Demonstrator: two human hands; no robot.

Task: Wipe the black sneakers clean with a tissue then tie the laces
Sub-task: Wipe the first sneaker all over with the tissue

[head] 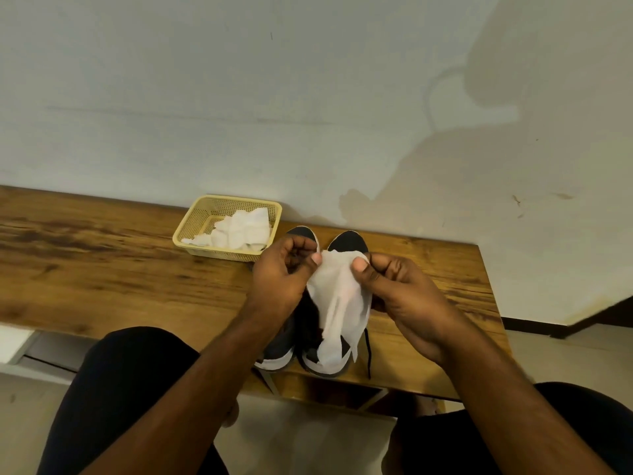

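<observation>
Two black sneakers with white soles stand side by side on the wooden bench, toes toward the wall: the left sneaker [279,341] and the right sneaker [347,242]. Above them hangs a white tissue [339,303], spread between my hands and covering much of the right sneaker. My left hand [284,274] pinches its upper left corner, and my right hand [397,289] pinches its upper right corner with thumb and fingers. A loose black lace [368,351] trails from the right sneaker toward the bench's front edge.
A cream plastic basket [191,231] with several crumpled white tissues sits behind and left of the sneakers, against the wall. The wooden bench [102,255] stretches left. My knees in dark trousers are below the bench's front edge.
</observation>
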